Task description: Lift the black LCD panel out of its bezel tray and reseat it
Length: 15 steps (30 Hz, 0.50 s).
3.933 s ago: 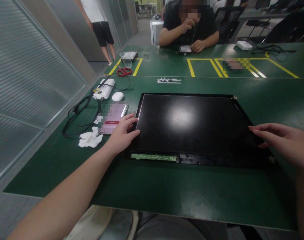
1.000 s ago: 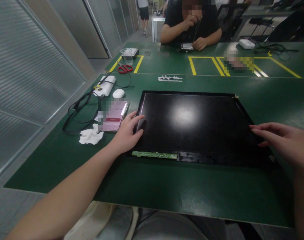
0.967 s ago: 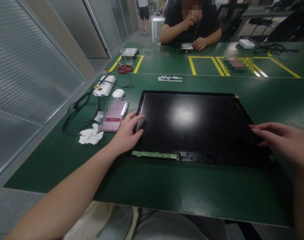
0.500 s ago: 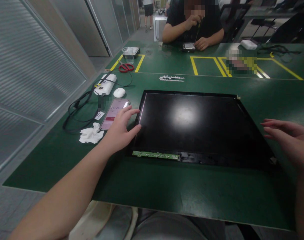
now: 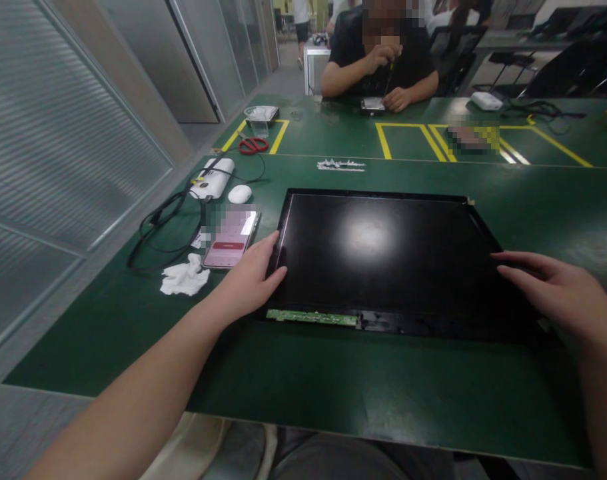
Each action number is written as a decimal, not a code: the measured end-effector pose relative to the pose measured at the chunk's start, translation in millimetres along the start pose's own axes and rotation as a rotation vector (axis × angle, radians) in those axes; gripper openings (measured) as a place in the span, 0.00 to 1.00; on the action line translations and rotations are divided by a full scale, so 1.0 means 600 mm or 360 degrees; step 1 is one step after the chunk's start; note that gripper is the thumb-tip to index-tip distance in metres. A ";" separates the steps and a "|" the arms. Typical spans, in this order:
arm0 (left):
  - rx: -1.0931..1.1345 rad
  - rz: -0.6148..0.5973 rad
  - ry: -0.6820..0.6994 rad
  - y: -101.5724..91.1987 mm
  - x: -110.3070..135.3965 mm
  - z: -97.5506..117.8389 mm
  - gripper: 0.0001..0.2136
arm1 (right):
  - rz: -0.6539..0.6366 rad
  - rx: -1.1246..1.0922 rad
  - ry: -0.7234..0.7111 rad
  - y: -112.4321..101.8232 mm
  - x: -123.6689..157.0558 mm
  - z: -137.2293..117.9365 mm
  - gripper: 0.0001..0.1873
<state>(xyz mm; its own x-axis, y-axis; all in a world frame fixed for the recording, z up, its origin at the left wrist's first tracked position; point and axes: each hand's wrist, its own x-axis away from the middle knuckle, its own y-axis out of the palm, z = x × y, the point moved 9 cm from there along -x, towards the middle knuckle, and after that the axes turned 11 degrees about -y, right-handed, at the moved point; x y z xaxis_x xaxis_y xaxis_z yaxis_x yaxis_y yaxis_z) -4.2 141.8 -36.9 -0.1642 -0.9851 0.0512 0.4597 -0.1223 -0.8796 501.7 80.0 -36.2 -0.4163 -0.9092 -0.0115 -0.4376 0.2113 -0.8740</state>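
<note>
A large black screen panel (image 5: 383, 260) lies flat on the green table, with glare near its middle. A narrow green circuit board (image 5: 312, 318) runs along the left part of its near edge. My left hand (image 5: 250, 277) grips the panel's left edge, thumb over the front and fingers along the side. On the right edge my right hand (image 5: 558, 287) holds the frame in the same way, its thumb and fingertips over the rim. The undersides of the fingers are hidden.
Left of the panel lie a phone (image 5: 228, 240), a crumpled tissue (image 5: 184, 275), a white earbud case (image 5: 240, 194), a white power bank (image 5: 213, 178) with black cables, and red scissors (image 5: 254, 145). White scraps (image 5: 340, 165) lie behind the panel. Another person (image 5: 383, 67) sits opposite, working on a small device.
My right hand has moved left onto the panel's right edge. My left hand's fingers have closed in on the left edge. The panel shows no clear shift on the table.
</note>
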 end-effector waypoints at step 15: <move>0.0075 0.0052 -0.0051 -0.008 -0.003 -0.001 0.32 | 0.0016 0.0046 -0.0089 0.008 -0.008 -0.002 0.35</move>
<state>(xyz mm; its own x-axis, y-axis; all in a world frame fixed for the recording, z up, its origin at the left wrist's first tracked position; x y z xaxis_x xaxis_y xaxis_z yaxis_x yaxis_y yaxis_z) -6.7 144.3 -33.3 -0.1206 -0.9919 0.0388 0.5053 -0.0950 -0.8577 500.3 85.7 -39.7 -0.3749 -0.9259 -0.0471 -0.4098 0.2111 -0.8874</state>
